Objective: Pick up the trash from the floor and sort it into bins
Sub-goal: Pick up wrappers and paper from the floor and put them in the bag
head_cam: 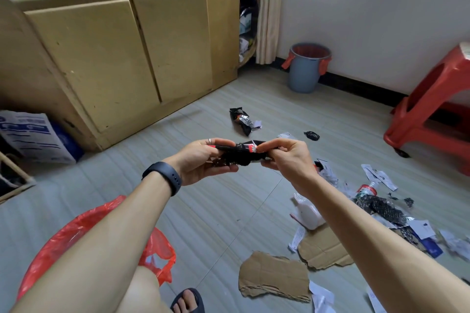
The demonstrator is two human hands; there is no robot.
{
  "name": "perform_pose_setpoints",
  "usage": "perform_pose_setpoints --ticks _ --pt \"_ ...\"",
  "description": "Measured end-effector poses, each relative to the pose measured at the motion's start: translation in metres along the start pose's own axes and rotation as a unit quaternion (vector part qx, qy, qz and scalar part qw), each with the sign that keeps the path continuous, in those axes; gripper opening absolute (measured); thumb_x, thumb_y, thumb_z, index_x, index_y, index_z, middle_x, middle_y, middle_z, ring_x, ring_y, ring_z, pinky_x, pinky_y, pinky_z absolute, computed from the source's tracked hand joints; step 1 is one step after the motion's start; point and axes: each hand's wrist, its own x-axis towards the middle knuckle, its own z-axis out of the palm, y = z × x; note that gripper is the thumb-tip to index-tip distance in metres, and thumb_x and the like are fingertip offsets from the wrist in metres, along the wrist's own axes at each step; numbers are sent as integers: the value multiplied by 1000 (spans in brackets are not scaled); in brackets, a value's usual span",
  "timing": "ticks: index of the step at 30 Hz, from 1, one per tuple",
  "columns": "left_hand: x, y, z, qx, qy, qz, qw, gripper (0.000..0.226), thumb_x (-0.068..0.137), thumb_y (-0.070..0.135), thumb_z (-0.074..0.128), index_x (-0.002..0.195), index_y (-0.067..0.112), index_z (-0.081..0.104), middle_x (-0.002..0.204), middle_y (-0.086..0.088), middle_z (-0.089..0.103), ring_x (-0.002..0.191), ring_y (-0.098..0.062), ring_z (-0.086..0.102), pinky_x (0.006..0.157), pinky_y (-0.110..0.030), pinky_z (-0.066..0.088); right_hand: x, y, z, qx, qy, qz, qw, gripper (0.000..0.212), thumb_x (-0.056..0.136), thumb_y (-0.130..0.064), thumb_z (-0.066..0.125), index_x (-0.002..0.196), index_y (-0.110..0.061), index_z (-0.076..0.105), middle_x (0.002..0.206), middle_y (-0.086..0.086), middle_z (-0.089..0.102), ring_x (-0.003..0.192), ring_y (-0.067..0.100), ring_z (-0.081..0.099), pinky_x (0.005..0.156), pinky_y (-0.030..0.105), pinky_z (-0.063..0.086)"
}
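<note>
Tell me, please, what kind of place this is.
Probably a room in a home: a long tan wooden cabinet, a grey plastic bin and a red plastic stool stand on the pale floor. The left hand and right hand grip a crumpled black wrapper.

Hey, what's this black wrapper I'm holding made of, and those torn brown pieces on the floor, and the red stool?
The wrapper gripped by the left hand and right hand: likely thin plastic or foil film, black, glossy, crumpled. The brown pieces: corrugated cardboard, matte, ragged torn edges. The red stool: seemingly moulded plastic, smooth, slight sheen.
</note>
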Motion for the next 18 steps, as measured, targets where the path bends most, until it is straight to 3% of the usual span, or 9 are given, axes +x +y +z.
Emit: perform_pose_setpoints --ticks 3,5,8,9,11,13,15,18 --pt "-6 6 -7 -19 -63 -37 997 28 90 5 52 110 5 72 111 -21 70 91 -35 70 84 -34 60 -1 -3 -4 -12 -7 22 1000 29 86 8 53 82 -8 78 92 14 73 88 26 70 83 41 61" --pt "-5 5 -6 5 -57 -20 998 27 89 19 61 108 4 73 105 -18 72 84 -27 69 85 -31 58 -2 -3 -2 -15 -13 24 1000 12 90 -9 65 89 -7 77 93 13 73 91 25 70 83 42 62" --pt "4 -5 -2 180 31 85 979 6 91 9 68 97 11 68 86 -16 69 59 -18 65 63 -26 55 -3 4 5 -86 27 -7 996 22 80 -24 83 93 -12 70 85 7 72 81 25 73 73 39 62" --pt "9 -10 -2 237 62 118 962 15 87 5 72 98 14 64 83 -16 70 56 -19 66 58 -27 55 -3 7 7 -122 40 -20 991 33 74 -25 86 97 -15 64 84 4 72 78 24 73 71 37 61" --pt "12 -14 -1 315 123 148 930 30 80 8 77 102 21 59 80 -11 74 58 -23 70 59 -30 57 -5 9 12 -179 57 -38 981 48 71 -23 87 105 -20 53 84 -2 71 77 16 70 68 25 54" --pt "13 -17 3 356 184 162 902 29 75 16 78 99 24 64 79 -4 75 62 -17 73 66 -30 60 -7 9 16 -200 75 -65 975 42 73 -18 84 104 -20 57 83 -6 71 77 10 69 65 17 51" --pt "13 -19 10 335 225 169 899 20 73 16 79 91 22 72 77 -3 75 62 -14 73 69 -31 62 -5 11 22 -239 103 -116 958 22 74 -11 79 90 -20 66 79 -6 70 75 12 68 67 24 53" --pt "13 -21 24 164 216 161 949 17 74 3 82 88 7 75 86 -14 75 67 -20 72 68 -32 62 -4 19 28 -286 147 -176 930 15 74 -10 79 80 -21 71 80 -2 69 74 16 65 70 36 53"
